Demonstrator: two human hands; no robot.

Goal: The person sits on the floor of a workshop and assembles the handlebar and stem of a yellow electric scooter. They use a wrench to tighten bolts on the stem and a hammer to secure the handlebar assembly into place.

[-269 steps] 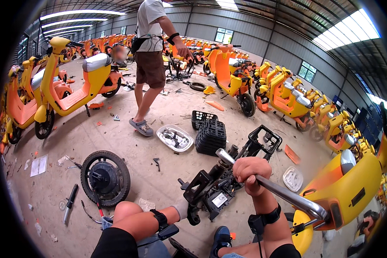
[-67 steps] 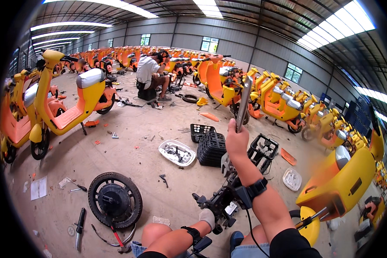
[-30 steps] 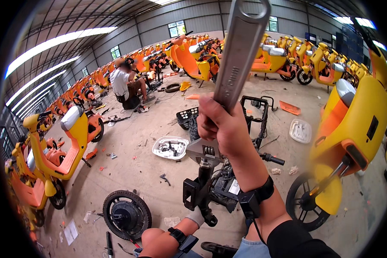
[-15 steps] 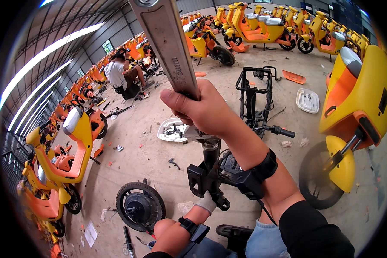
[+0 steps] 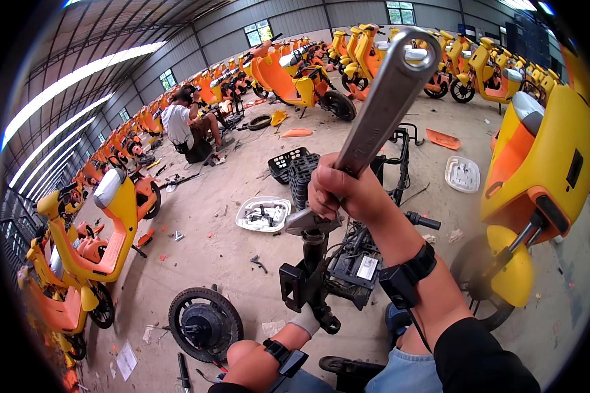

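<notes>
Grey steel wrench (image 5: 383, 98), long and flat with a ring end raised, is clenched in the right hand (image 5: 344, 190); the gloved left hand (image 5: 306, 319) grips the black scooter frame (image 5: 321, 278) below it.

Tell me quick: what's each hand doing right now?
Left hand: in a pale glove, gripping the black frame low down.
Right hand: closed around the big metal wrench, its far end raised.
</notes>
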